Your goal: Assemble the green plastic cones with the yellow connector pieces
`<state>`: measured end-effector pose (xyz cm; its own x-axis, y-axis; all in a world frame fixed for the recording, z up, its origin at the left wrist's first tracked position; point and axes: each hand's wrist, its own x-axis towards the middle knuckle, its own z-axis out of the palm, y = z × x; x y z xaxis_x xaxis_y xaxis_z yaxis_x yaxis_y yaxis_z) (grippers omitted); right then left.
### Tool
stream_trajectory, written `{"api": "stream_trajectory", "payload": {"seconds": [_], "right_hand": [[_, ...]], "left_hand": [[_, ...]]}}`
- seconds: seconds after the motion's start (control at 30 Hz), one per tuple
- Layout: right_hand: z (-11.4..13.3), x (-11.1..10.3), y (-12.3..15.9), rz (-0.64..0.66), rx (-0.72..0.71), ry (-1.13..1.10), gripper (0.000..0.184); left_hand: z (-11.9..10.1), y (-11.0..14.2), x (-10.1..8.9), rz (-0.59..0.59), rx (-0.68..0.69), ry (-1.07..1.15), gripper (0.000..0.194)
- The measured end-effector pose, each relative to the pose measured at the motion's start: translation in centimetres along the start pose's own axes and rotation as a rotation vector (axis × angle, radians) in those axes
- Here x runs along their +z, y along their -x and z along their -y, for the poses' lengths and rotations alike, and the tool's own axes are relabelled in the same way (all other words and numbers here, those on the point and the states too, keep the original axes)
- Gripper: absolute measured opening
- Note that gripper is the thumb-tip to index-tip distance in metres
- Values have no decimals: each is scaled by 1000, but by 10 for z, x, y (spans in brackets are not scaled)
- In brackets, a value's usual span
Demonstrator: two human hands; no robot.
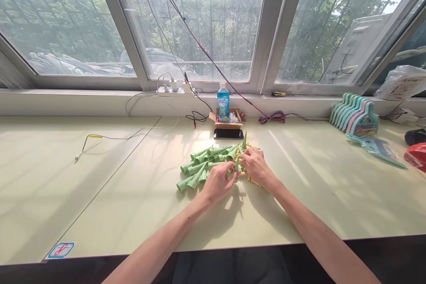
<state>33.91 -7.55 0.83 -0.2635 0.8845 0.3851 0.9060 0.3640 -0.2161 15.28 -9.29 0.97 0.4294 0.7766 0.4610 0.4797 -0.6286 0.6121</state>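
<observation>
My left hand (219,181) is closed on a small green plastic cone (236,165), which it holds tilted between thumb and fingers. My right hand (255,164) meets it from the other side, fingers pinched together beside the cone; what they grip is hidden. Left of the hands lies a heap of green hollow cone-shaped parts (195,167) with open ribbed ends. Small yellow plastic pieces (250,179) lie partly under my right hand. Just behind the hands, another green cone (244,140) points upward.
Behind the heap are a black phone (228,134) and a cardboard box (229,125) with a blue-labelled bottle (223,102). A white cable (109,136) crosses the left side. At right are pastel hanger-like plastic parts (355,115) and a red object (416,154).
</observation>
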Motion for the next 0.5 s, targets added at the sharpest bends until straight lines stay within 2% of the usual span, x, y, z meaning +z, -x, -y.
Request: {"api": "stream_trajectory", "payload": {"seconds": [0.13, 0.5], "right_hand": [[-2, 3, 0, -26, 16, 4, 20], [1, 3, -5, -45, -6, 90, 24]], "left_hand": [[1, 1, 1, 44, -7, -19, 8], [-4, 2, 0, 57, -8, -29, 17]]}}
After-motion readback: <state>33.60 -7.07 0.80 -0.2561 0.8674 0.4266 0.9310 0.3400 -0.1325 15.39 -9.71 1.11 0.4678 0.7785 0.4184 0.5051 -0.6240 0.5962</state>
